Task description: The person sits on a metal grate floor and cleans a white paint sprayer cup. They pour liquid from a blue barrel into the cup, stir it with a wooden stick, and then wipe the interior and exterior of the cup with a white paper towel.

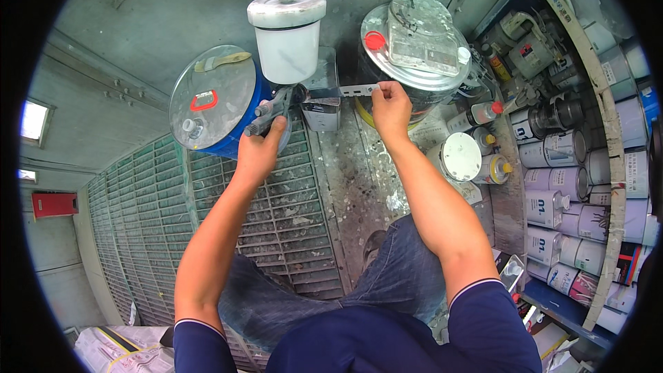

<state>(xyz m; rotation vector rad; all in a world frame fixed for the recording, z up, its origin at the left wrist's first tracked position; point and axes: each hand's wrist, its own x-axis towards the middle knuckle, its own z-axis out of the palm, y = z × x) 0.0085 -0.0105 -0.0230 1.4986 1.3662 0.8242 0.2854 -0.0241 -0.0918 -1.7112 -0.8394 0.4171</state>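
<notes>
My left hand (260,139) is closed around a dark spray gun (276,112), whose large white cup (286,45) with a lid rises above it. My right hand (391,107) pinches a narrow white strip (356,90) with dark marks, held sideways right of the gun. Behind the gun is a translucent grey container (322,65). A blue drum (231,135) with a metal top and a brush (221,62) lying on it stands left. A silver-lidded pail (375,62) with a dirty scale (421,48) on top stands behind my right hand.
A white-lidded can (461,157) and several bottles (494,169) stand right of my right arm. Shelves (609,249) packed with cans line the right side. A metal floor grate (138,214) spans the left. A red box (54,204) is on the left wall.
</notes>
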